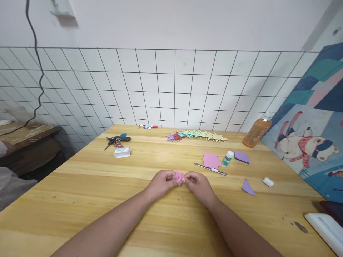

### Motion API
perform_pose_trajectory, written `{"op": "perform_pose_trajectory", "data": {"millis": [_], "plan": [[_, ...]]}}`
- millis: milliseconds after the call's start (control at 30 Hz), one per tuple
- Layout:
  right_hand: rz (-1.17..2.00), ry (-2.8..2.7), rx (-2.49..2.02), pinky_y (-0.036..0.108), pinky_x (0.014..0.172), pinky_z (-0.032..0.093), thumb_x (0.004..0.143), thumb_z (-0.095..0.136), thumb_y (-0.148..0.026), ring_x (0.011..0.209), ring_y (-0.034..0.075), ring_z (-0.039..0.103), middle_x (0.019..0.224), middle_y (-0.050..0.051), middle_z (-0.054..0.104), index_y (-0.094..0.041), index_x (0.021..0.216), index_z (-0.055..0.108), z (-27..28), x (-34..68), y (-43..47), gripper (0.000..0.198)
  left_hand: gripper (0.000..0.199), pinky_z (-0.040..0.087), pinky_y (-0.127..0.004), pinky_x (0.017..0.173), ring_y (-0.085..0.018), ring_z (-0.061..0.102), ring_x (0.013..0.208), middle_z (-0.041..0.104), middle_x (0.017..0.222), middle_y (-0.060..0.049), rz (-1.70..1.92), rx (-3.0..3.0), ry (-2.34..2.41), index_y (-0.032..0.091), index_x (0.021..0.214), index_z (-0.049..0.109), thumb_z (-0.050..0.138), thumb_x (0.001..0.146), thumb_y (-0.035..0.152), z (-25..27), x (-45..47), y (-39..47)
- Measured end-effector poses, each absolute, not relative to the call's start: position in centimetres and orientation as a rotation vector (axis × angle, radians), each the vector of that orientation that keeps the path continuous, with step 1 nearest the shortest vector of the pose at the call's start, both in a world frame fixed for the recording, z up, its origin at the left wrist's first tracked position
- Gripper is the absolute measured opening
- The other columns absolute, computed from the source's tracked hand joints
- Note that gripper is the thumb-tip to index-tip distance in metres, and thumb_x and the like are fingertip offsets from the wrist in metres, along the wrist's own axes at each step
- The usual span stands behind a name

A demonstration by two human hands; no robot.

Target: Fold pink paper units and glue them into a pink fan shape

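A small piece of folded pink paper (178, 175) with a pointed tip is held up between my two hands, above the middle of the wooden table. My left hand (161, 184) pinches its left side between thumb and fingers. On the other side, my right hand (199, 187) grips the right edge the same way. The fingertips cover much of the lower part of the paper. Beyond my right hand lie a stack of pink paper sheets (211, 160) and a pen (210, 169), with a glue stick (227, 158) just right of them.
A chain of folded paper stars (198, 134) lies at the back. Purple sheets (241, 156), a purple folded triangle (248, 187), an eraser (268, 182) and a drink bottle (256, 131) are on the right. Keys (117, 140), a small white box (122, 152) and a marker (148, 126) lie left.
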State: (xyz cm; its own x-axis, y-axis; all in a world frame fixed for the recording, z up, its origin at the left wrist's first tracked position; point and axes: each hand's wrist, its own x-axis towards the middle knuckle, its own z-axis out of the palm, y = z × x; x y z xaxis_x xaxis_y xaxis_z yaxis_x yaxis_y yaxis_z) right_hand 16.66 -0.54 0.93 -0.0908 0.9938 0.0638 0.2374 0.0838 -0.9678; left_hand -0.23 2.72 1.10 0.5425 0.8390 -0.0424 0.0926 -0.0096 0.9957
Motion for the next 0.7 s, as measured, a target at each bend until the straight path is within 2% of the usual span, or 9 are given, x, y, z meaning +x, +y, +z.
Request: {"op": "perform_pose_trajectory", "data": {"millis": [133,233,333,533,700], "plan": [[0.921,-1.513,-1.342,0.021,0.05,0.037,0.068,0.06,-0.032,0.054,0.01,0.047,0.066,-0.001,0.058,-0.019,0.078,0.061,1.08,16.25,-0.84,0.016,0.026,0.041,-0.023,0.064,-0.014,0.057,0.066,0.065,0.072,-0.004,0.775,1.456,0.9,0.011,0.071,0.06,0.064,0.066,0.036,0.66,-0.1,2.9],[0.931,-1.475,-1.358,0.021,0.048,0.034,0.068,0.06,-0.034,0.051,0.01,0.045,0.057,-0.003,0.053,-0.019,0.072,0.059,1.01,16.21,-0.87,0.015,0.027,0.039,-0.021,0.058,-0.012,0.054,0.061,0.063,0.067,-0.003,0.761,1.5,0.923,0.011,0.069,0.06,0.064,0.066,0.037,0.8,-0.16,2.82],[0.989,-1.431,-1.32,0.022,0.049,0.034,0.069,0.059,-0.035,0.05,0.011,0.045,0.053,-0.003,0.052,-0.019,0.065,0.058,0.88,16.37,-0.74,0.017,0.028,0.037,-0.021,0.055,-0.012,0.053,0.058,0.061,0.063,-0.002,0.726,1.555,0.952,0.011,0.067,0.062,0.064,0.066,0.039,0.98,-0.28,2.63],[1.305,-1.313,-1.142,0.022,0.053,0.037,0.07,0.059,-0.034,0.051,0.01,0.046,0.052,-0.003,0.051,-0.017,0.065,0.053,0.89,16.76,-0.54,0.018,0.029,0.036,-0.021,0.054,-0.012,0.051,0.056,0.058,0.058,-0.001,0.658,1.635,0.931,0.011,0.066,0.065,0.064,0.065,0.04,1.27,-0.35,2.45],[1.314,-1.381,-1.142,0.021,0.051,0.038,0.074,0.055,-0.04,0.049,0.008,0.045,0.054,-0.003,0.052,-0.017,0.069,0.05,0.95,16.76,-0.68,0.024,0.029,0.038,-0.022,0.057,-0.014,0.054,0.062,0.061,0.065,-0.003,0.684,1.652,0.904,0.011,0.065,0.066,0.065,0.064,0.04,1.52,-0.43,2.52]]}}
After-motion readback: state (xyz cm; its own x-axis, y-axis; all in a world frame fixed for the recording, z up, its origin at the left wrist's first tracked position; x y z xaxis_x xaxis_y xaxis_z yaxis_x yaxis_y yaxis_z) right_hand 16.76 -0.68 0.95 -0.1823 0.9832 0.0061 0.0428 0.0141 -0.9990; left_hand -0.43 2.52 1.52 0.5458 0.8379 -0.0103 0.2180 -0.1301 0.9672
